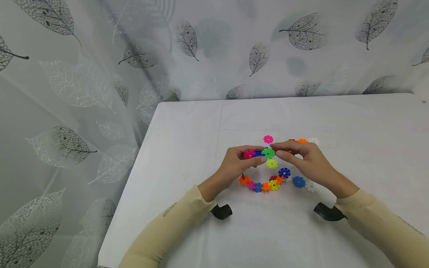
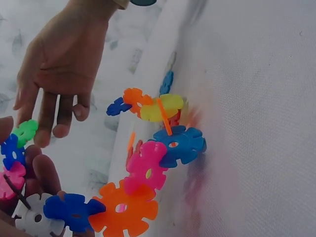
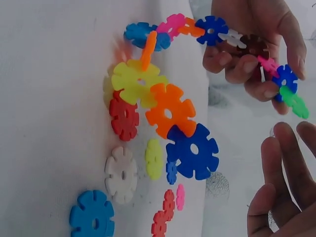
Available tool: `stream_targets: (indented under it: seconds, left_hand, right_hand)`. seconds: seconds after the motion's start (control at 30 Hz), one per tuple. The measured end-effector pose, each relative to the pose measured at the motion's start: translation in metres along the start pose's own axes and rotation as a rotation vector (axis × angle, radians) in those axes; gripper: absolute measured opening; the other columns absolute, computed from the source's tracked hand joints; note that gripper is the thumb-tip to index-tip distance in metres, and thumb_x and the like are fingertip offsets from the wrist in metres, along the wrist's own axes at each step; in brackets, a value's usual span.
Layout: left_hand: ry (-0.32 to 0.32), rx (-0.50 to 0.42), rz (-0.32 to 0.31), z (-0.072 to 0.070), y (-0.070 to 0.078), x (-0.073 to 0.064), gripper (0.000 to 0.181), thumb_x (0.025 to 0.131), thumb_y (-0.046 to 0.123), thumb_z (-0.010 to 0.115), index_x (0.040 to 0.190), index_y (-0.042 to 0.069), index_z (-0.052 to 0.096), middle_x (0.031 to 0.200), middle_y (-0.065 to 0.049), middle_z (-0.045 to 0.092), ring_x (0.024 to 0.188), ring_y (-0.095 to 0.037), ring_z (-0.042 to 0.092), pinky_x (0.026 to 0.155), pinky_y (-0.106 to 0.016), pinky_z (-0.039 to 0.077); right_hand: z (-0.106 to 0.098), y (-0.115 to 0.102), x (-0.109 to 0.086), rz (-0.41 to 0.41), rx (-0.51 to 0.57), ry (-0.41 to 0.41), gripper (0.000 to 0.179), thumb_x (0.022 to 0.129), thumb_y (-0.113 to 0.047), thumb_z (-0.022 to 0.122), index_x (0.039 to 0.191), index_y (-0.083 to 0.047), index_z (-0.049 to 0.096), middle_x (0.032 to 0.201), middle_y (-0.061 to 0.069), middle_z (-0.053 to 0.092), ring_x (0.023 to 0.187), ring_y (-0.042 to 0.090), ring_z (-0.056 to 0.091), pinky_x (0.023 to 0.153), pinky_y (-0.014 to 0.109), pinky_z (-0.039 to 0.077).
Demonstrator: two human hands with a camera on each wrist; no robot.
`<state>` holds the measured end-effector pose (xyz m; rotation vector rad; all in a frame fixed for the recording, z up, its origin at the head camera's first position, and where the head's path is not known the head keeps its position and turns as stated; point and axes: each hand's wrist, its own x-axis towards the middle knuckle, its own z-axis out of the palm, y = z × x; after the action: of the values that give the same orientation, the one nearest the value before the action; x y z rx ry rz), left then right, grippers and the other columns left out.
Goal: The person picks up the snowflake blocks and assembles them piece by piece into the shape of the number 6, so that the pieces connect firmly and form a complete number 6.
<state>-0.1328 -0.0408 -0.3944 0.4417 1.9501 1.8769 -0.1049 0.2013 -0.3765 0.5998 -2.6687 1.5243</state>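
My left hand (image 1: 231, 165) grips one end of a curved chain of slotted plastic flower discs. At that end are a green disc (image 3: 294, 102), a dark blue disc (image 3: 285, 79) and a pink disc (image 1: 249, 154). From the hand the chain runs down to the table through an orange disc (image 2: 123, 210) and a light blue disc (image 2: 178, 146). Its other end, with a dark blue disc (image 3: 192, 151), tilts up off the table. My right hand (image 1: 313, 163) hovers beside the green disc, fingers extended and apart, holding nothing; a small gap shows in the right wrist view.
Loose discs lie on the white table (image 1: 187, 149): a yellow one (image 1: 272, 163), a pink one (image 1: 268, 139), a blue one (image 1: 299, 181) and a white one (image 1: 311, 187). Farther back, partly behind the right hand, are an orange disc (image 1: 302, 140) and a white disc (image 1: 314, 141). A leaf-patterned curtain (image 1: 214, 48) hangs behind.
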Motion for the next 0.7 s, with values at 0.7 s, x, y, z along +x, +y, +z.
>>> stream_targets:
  seconds: [0.7]
  left_hand:
    - [-0.001,-0.126,0.043,-0.009,-0.002,-0.003,0.036,0.093,0.008,0.073,0.128,0.003,0.068,0.113,-0.009,0.071,0.1,-0.019,0.068,0.096,-0.051,0.052]
  right_hand:
    - [-0.017,0.048,-0.004,0.283,-0.075,0.101,0.042,0.103,-0.032,0.062,0.138,-0.009,0.063,0.131,0.015,0.065,0.113,0.026,0.055,0.078,0.015,0.046]
